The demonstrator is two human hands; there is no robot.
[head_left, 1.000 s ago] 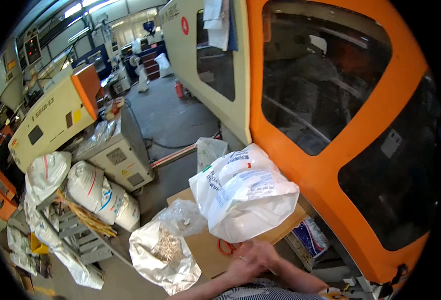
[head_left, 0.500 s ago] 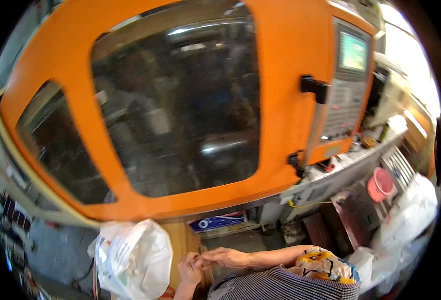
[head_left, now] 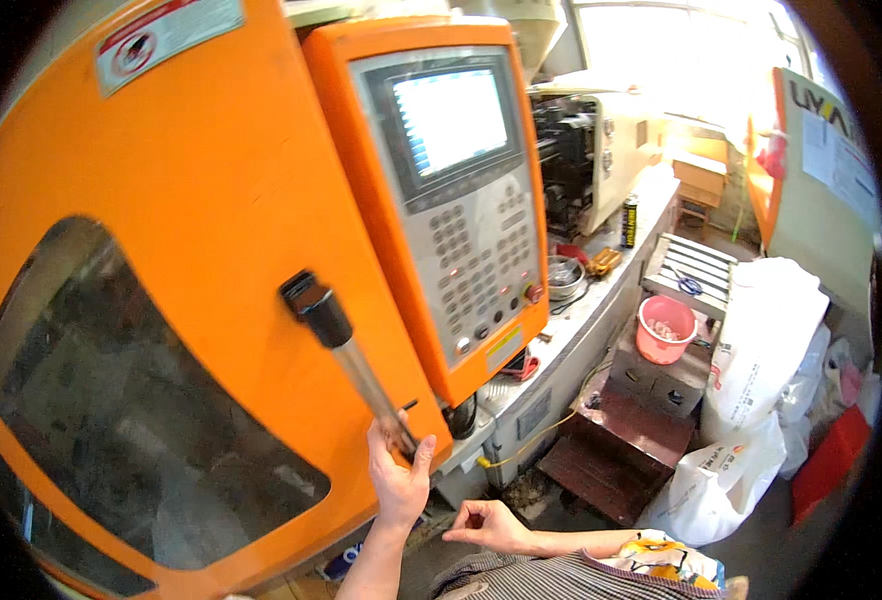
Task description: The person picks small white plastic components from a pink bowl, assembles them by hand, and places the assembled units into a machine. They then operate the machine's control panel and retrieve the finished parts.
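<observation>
Left of the control panel (head_left: 471, 265), your raised left hand (head_left: 401, 484) wraps its fingers around the door handle's (head_left: 362, 378) lower end. Below the panel, your right hand (head_left: 493, 527) curls, bent inward; whether its fingers pinch anything is unclear.

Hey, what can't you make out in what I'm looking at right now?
All in the head view:
Handle: lower end covered by the left hand.
Right hand: curled fingers hide whether it holds anything.
Machine interior: obscured by the dark window.
Screen: display washed out by glare.
Pieces in the pink bucket: too small to identify.
Orange machine: left side cut off by the fisheye rim.
</observation>
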